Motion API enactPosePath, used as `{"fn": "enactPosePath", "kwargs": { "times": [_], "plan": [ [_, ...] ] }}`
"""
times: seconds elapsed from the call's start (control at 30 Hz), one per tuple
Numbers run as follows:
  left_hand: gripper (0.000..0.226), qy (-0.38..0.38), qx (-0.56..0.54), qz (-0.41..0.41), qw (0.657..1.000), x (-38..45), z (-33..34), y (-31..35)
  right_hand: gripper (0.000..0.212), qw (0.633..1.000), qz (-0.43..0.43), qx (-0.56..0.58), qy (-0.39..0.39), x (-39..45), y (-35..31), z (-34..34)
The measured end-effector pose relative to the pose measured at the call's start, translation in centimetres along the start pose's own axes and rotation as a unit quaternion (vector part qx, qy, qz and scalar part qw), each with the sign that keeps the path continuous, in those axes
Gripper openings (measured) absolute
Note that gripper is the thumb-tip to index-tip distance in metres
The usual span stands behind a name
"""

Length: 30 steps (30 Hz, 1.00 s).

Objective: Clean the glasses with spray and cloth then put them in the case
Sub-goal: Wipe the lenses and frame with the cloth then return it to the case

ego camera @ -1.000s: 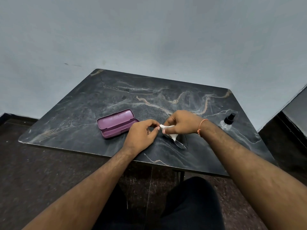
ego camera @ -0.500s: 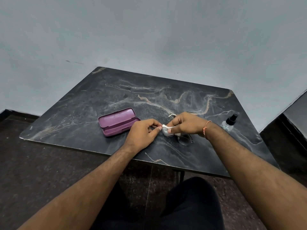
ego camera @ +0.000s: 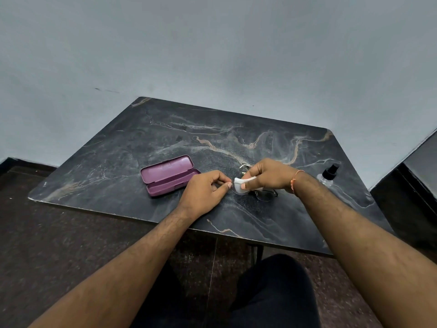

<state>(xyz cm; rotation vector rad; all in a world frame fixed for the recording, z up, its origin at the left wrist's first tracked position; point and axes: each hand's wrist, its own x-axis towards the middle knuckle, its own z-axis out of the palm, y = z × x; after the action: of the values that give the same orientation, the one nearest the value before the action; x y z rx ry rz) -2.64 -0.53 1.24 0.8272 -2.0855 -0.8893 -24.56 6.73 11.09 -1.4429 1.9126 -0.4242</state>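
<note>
Thin dark-framed glasses (ego camera: 266, 194) are held just above the dark marble table (ego camera: 118, 171), near its front middle. My left hand (ego camera: 205, 192) pinches the frame's left end between thumb and fingers. My right hand (ego camera: 267, 175) presses a small white cloth (ego camera: 241, 185) over the left lens. The right lens shows below my right wrist. A purple glasses case (ego camera: 169, 175) lies open to the left of my hands. The spray bottle (ego camera: 327, 176), clear with a black cap, stands at the right behind my right forearm.
The table's front edge runs under both forearms, with my dark-clothed knee (ego camera: 272, 292) below it. A grey wall rises right behind the table. Dark floor lies to the left, and a dark ledge (ego camera: 416, 181) stands at the right.
The glasses have turned, so the right lens now shows further to the right. My right hand has shifted the cloth over the left lens. My left hand keeps its pinch.
</note>
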Motion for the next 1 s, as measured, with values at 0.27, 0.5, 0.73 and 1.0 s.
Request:
{"fn": "enactPosePath", "kwargs": {
  "times": [0.27, 0.5, 0.73, 1.0],
  "plan": [
    [0.005, -0.003, 0.019, 0.01, 1.0, 0.0, 0.4, -0.1, 0.02, 0.999, -0.008, -0.036, 0.008, 0.4, -0.2, -0.3],
    [0.006, -0.001, 0.0, 0.003, 1.0, -0.1, 0.4, -0.4, 0.016, 0.997, 0.001, -0.023, -0.067, 0.5, -0.2, -0.2],
    [0.008, -0.005, -0.024, -0.024, 0.999, 0.1, 0.4, -0.6, 0.023, 1.0, 0.011, -0.01, -0.011, 0.8, -0.4, -0.1],
    [0.008, 0.001, -0.025, -0.036, 0.999, 0.0, 0.2, -0.5, 0.014, 0.995, 0.0, 0.085, 0.056, -0.5, -0.2, -1.2]
  ]
}}
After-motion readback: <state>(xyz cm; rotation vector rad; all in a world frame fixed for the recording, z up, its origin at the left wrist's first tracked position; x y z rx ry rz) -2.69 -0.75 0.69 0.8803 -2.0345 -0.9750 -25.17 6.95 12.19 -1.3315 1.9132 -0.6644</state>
